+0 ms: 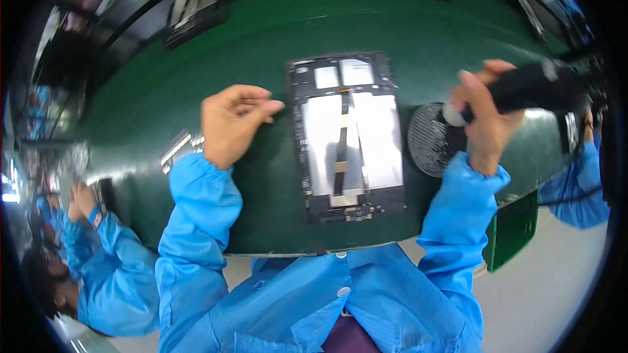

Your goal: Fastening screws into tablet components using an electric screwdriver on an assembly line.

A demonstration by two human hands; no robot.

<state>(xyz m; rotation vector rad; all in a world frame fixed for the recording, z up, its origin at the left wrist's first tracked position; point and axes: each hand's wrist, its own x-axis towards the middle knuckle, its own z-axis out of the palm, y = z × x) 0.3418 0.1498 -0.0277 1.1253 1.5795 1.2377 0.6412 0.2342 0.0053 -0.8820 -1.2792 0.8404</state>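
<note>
An opened tablet lies flat on the green table, its back off, showing silvery-white battery cells, a dark ribbon cable and black framing. Just left of it hovers my left hand, thumb and fingertips pinched together; whether something tiny sits between them I cannot make out. My right hand grips a black electric screwdriver, held tilted, with its pale nose over a round dish. That dish has a dotted, shiny surface and stands to the right of the tablet; its small contents are too blurred to name.
Small metallic strips lie left of my left forearm. More opened tablets stand along the table's far side. A green bin hangs below the right edge. Co-workers in blue sleeves sit at left and right.
</note>
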